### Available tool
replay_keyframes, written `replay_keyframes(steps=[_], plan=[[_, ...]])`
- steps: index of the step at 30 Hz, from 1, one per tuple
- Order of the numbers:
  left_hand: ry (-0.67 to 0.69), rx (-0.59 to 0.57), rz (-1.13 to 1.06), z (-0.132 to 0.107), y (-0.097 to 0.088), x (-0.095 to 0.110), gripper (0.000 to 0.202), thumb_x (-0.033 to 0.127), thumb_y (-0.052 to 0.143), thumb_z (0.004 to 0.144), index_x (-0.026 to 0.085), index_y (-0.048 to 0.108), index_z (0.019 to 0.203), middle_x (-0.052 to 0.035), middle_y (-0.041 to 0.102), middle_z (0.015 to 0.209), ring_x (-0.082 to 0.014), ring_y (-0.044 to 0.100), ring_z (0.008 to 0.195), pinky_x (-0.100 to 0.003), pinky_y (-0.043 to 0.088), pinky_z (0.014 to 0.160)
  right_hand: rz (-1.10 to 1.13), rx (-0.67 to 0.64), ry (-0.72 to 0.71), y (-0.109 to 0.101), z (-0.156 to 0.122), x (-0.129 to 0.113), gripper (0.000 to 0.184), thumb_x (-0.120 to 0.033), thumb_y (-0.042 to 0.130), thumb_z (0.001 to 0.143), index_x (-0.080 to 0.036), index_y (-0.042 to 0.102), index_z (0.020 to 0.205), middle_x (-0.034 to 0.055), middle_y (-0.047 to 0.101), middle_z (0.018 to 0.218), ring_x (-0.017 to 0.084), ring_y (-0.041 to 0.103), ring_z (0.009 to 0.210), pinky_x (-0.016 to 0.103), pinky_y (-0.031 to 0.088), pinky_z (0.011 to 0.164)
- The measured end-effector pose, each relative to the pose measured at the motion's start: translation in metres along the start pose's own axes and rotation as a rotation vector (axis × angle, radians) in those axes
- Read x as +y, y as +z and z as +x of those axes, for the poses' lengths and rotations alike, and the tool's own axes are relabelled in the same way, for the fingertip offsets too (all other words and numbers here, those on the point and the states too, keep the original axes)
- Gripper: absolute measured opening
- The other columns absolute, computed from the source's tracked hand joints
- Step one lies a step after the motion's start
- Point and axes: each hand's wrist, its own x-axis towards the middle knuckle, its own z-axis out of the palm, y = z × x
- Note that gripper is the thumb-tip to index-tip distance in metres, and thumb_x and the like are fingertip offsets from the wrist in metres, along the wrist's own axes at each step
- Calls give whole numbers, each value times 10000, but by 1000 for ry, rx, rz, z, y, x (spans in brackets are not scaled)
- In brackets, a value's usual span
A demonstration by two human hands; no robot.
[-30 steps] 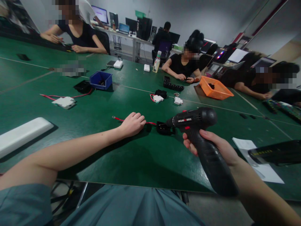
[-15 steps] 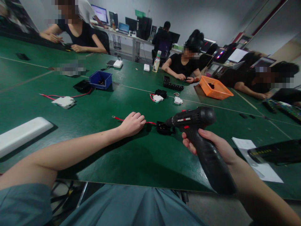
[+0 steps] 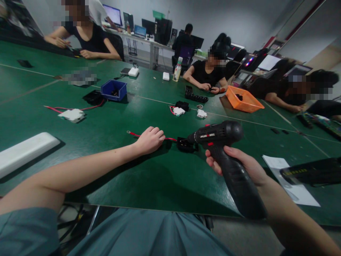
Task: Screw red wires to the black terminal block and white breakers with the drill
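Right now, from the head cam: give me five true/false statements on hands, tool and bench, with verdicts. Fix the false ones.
1. The right hand grips the cordless drill by its handle. True.
2. The left hand lies on the orange basket. False: it lies over the red cable, well apart from the basket.
3. The drill's nose points at the black housing. True.
4. The blue bin stands right of the orange basket in the view. False: it stands to the left.
5. The clear drink bottle stands upright. True.
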Motion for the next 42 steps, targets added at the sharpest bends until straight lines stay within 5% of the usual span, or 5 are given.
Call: replay_keyframes(steps=[17, 24, 33, 37, 42], plan=[[-9, -4, 1, 0, 2, 0, 169, 202, 495, 941, 173, 650, 881, -95, 621, 912, -236, 524, 857, -389, 356, 732, 7, -61, 28, -7, -9, 1, 356, -452, 681, 835, -125, 719, 969, 89, 714, 870, 119, 622, 612, 217, 545, 588], [-6, -27, 12, 1, -2, 1, 160, 210, 498, 941, 175, 652, 912, -88, 613, 907, -238, 527, 870, -391, 361, 734, -74, -108, -200, -13, -21, -2, 441, -528, 616, 849, -146, 720, 1043, 102, 710, 902, 142, 592, 597, 277, 509, 584], [-16, -32, -18, 2, -5, 4, 171, 209, 498, 947, 190, 665, 980, -102, 640, 959, -245, 544, 919, -403, 386, 770, -548, 523, -677, -73, 55, 12, 410, -481, 736, 757, -157, 670, 999, 81, 701, 941, 213, 627, 782, 332, 486, 704], [-8, -33, 21, 4, -7, 6, 198, 217, 466, 973, 186, 662, 977, -95, 654, 970, -244, 552, 937, -398, 392, 785, -1103, 852, -488, -118, 85, 16, 436, -511, 700, 757, -137, 658, 976, 136, 714, 920, 282, 654, 822, 356, 463, 704], [16, -7, 26, 5, -6, 7, 189, 217, 479, 969, 187, 665, 975, -101, 666, 993, -246, 569, 950, -391, 401, 786, -1325, 845, -212, -150, 95, 17, 566, -583, 686, 742, -124, 660, 1071, 178, 718, 1014, 313, 676, 880, 348, 452, 683]])
